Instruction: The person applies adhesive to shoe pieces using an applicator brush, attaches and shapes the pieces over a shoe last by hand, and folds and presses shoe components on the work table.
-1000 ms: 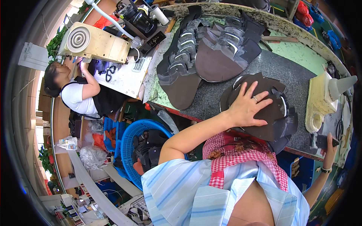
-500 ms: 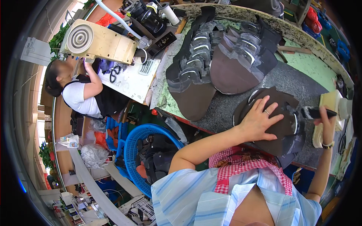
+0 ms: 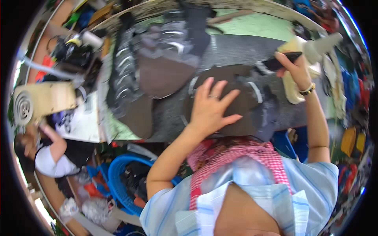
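My left hand (image 3: 210,108) lies flat, fingers spread, on a dark brown cut leather piece (image 3: 236,106) at the near edge of the grey surface (image 3: 236,51). My right hand (image 3: 295,69) is closed round a small dark tool (image 3: 277,63), just beside a cream machine part (image 3: 303,51) near the surface's right edge. Left of the leather, stacked dark pieces with pale stripes (image 3: 130,74) crowd the surface; bare grey room lies between the stack and the right hand. Farther left, a white printed sheet (image 3: 76,122) lies beside another person (image 3: 47,153).
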Demonstrator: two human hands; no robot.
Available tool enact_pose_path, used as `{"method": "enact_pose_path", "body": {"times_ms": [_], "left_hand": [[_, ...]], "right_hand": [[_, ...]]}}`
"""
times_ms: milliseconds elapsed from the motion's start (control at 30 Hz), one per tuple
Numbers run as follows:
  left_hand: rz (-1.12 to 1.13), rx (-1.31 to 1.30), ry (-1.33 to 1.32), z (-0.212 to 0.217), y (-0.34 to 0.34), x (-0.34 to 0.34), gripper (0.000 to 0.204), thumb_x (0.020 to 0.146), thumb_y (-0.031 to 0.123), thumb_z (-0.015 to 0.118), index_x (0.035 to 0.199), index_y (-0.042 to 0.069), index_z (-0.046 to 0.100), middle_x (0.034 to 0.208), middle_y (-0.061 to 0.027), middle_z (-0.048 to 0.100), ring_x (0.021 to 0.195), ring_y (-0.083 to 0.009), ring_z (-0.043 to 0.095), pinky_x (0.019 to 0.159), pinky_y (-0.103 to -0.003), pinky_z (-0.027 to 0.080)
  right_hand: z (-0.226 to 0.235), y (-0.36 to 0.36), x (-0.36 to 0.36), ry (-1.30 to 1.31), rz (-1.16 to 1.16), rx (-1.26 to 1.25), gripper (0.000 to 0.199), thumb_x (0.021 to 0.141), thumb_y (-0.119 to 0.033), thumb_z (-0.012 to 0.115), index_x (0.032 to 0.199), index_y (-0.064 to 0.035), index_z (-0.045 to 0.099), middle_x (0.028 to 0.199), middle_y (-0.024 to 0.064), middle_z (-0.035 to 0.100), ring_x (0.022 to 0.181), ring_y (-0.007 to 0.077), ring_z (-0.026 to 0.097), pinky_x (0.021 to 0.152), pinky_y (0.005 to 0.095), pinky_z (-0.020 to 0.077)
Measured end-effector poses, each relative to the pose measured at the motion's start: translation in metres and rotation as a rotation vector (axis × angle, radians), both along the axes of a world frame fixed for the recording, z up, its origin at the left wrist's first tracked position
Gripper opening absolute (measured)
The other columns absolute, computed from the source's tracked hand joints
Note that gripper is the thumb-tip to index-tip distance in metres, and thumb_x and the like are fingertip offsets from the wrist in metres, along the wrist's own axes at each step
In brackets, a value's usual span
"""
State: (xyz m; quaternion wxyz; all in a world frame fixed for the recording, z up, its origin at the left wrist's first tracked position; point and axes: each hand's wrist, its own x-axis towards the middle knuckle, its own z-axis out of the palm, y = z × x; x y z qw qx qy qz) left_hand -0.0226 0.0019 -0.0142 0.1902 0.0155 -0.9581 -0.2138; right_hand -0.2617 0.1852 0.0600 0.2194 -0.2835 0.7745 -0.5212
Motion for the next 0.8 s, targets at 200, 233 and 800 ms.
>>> {"method": "enact_pose_path", "body": {"times_ms": [200, 233, 800], "left_hand": [[-0.023, -0.022, -0.039, 0.006, 0.003, -0.005, 0.064, 0.065, 0.046, 0.08, 0.124, 0.026, 0.065, 0.136, -0.0088, 0.046, 0.13, -0.0391, 0.035, 0.105, -0.052, 0.034], [-0.024, -0.027, -0.057, 0.006, 0.005, 0.0, 0.064, 0.065, 0.046, 0.08, 0.123, 0.026, 0.065, 0.137, -0.0086, 0.046, 0.131, -0.0389, 0.035, 0.105, -0.052, 0.034], [0.011, -0.009, 0.004, 0.0, 0.006, -0.005, 0.069, 0.065, 0.046, 0.082, 0.123, 0.017, 0.059, 0.133, -0.0066, 0.05, 0.129, -0.035, 0.04, 0.108, -0.049, 0.034]], "right_hand": [[-0.011, 0.006, 0.0, -0.039, 0.101, 0.128, 0.028, 0.091, -0.027, 0.067, 0.084, -0.0004, 0.069, 0.071, 0.0018, 0.065, 0.063, 0.0082, 0.063, 0.057, 0.022, 0.0492], [-0.006, 0.0, -0.001, -0.06, 0.181, 0.031, 0.028, 0.09, -0.028, 0.068, 0.086, -0.0005, 0.069, 0.072, 0.0022, 0.065, 0.064, 0.0083, 0.063, 0.058, 0.0217, 0.0494], [-0.017, 0.036, 0.057, 0.347, 0.368, -0.105, 0.014, 0.077, -0.011, 0.067, 0.08, 0.0024, 0.066, 0.077, 0.0122, 0.067, 0.071, 0.0194, 0.065, 0.066, 0.0307, 0.0496]]}}
